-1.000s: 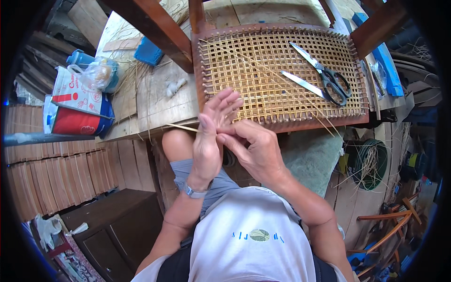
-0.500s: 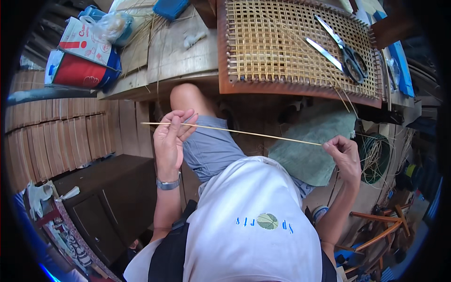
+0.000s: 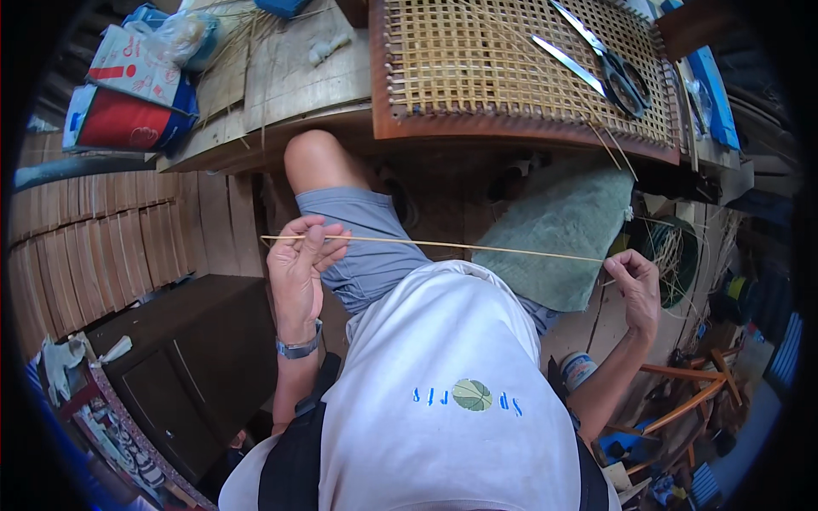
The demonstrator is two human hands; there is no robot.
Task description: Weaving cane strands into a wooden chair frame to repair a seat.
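Note:
A thin pale cane strand (image 3: 460, 247) is stretched straight across my lap between both hands. My left hand (image 3: 300, 264) pinches one end beside my bare knee. My right hand (image 3: 635, 285) pinches the other end out to the right, near a green cloth (image 3: 567, 230). Above, on a wooden bench, lies a chair seat frame with woven cane mesh (image 3: 503, 60). Scissors (image 3: 609, 64) rest on the mesh at its right side.
A red, white and blue bag (image 3: 128, 94) sits on the bench at upper left, next to loose cane strips. Curved wooden slats (image 3: 94, 255) lie on the left, a dark cabinet (image 3: 183, 366) below them. Coiled cane (image 3: 673, 255) and wooden parts crowd the right.
My hands left the woven seat, drew apart and now hold the strand taut over my lap. The view has tilted down, so the seat sits higher in the picture.

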